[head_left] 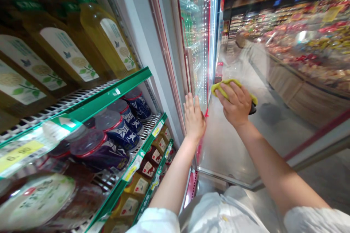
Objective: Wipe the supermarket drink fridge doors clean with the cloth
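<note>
My right hand (235,103) presses a yellow cloth (228,83) against the glass door (232,153) of a drinks cooler, its fingers spread over the fabric. Something dark (253,109) pokes out behind that hand near the wrist; I cannot make out what it is. My left hand (194,118) has its fingers stretched out and rests flat at the hinge-side edge of the door, beside the cooler's frame (164,43). No object shows in it.
At left, cooler shelves hold several yellow drink bottles (106,32) and dark-labelled bottles (120,127). A green shelf edge (109,93) and a price tag (20,156) stick out towards me. Through the glass stands a wooden produce display (308,91), blurred.
</note>
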{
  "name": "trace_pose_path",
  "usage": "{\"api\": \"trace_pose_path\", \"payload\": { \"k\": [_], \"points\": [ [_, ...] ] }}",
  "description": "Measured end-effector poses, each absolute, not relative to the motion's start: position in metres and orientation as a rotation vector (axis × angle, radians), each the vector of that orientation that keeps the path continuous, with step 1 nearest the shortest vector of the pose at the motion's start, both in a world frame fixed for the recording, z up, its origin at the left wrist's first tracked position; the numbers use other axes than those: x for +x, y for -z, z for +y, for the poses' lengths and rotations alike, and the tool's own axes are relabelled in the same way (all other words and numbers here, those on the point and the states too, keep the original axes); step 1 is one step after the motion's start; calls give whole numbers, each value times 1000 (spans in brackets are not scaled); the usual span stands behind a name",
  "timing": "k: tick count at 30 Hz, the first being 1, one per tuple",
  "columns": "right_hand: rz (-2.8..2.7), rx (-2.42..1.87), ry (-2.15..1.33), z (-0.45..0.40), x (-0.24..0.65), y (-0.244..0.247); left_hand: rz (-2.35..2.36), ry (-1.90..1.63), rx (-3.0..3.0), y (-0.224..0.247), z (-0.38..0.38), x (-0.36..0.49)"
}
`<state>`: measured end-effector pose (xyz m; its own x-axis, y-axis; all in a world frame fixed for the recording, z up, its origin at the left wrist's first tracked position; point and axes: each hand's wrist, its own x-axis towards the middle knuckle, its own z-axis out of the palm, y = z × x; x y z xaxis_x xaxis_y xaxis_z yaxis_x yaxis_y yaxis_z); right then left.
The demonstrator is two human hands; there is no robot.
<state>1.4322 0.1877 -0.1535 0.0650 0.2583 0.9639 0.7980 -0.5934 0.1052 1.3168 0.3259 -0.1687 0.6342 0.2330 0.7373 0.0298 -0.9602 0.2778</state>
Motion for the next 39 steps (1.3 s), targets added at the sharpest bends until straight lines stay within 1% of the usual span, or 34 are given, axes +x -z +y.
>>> {"api": "trace_pose_path", "payload": {
  "k": [2, 5, 8, 11, 14, 17, 18, 20, 23, 25, 28, 31, 35, 37, 39],
  "points": [
    [-937, -1860, 1630, 177, 1429, 167, 188, -1216, 2631, 169, 323, 1320],
    [-1016, -1914, 1490, 170, 1422, 185, 145, -1186, 2643, 169, 319, 1324],
    [-1161, -1936, 1392, 164, 1429, 177, 93, -1159, 2634, 167, 313, 1329],
    [-994, -1867, 1575, 148, 1447, 164, 46, -1153, 2611, 165, 307, 1336],
    [-724, -1760, 1737, 132, 1450, 177, 1, -1152, 2602, 165, 303, 1340],
    [-656, -1818, 1740, 135, 1439, 202, -25, -1152, 2600, 167, 302, 1345],
    [-671, -1880, 1685, 138, 1436, 205, -34, -1152, 2600, 167, 301, 1347],
    [-749, -1958, 1580, 141, 1436, 201, -66, -1140, 2599, 168, 295, 1353],
    [-797, -2011, 1474, 127, 1448, 181, -123, -1139, 2579, 170, 282, 1362],
    [-695, -1984, 1494, 112, 1454, 177, -133, -1162, 2558, 172, 273, 1366],
    [-493, -1906, 1587, 100, 1450, 191, -159, -1177, 2550, 178, 263, 1369],
    [-521, -1924, 1622, 106, 1442, 200, -185, -1159, 2578, 180, 258, 1370],
    [-708, -2028, 1572, 93, 1456, 172, -270, -1142, 2630, 173, 249, 1375],
    [-607, -2004, 1588, 72, 1467, 162, -352, -1149, 2635, 168, 242, 1380],
    [-423, -1934, 1625, 52, 1472, 171, -418, -1154, 2652, 164, 234, 1385]
  ]
}}
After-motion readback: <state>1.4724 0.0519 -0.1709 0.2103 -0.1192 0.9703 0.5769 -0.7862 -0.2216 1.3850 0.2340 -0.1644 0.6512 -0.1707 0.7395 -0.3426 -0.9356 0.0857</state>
